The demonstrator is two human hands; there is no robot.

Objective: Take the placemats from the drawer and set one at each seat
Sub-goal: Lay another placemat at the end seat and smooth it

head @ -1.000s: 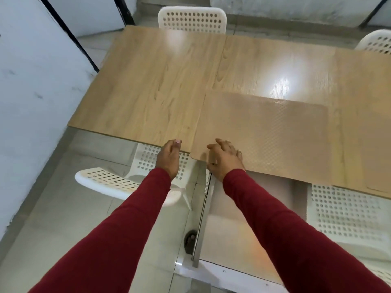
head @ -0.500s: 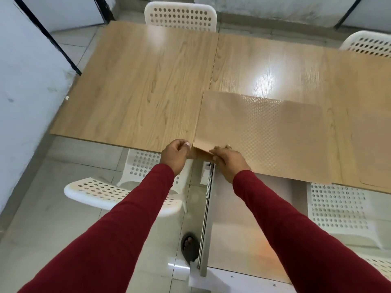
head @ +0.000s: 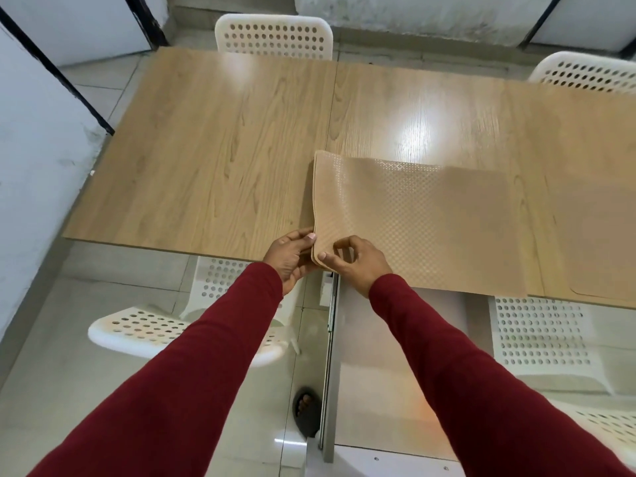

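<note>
Both hands are at the near edge of the bench (head: 213, 160), working the same corner of the placemat stack (head: 416, 222). The stack, tan with a fine dotted texture, lies flat on the wooden top just right of the seam between the two panels, its near edge level with the bench edge. At the near left corner the layers fan apart a little and the left edge bows up off the wood. The left hand (head: 290, 258) comes in from under and beside that corner, fingers curled round the lower layers, thumb lying along the left edge. The right hand (head: 356, 261) sits just to the right of it, thumb and curled fingers pinching the top layer at the same corner. The two hands are almost touching, with the corner between them. Another placemat (head: 599, 246) lies flat further right on the bench, well apart from both hands, near the seat there. White perforated chairs stand round the bench: one (head: 275, 37) at the far side, one (head: 161, 325) tucked under by the left sleeve
</note>
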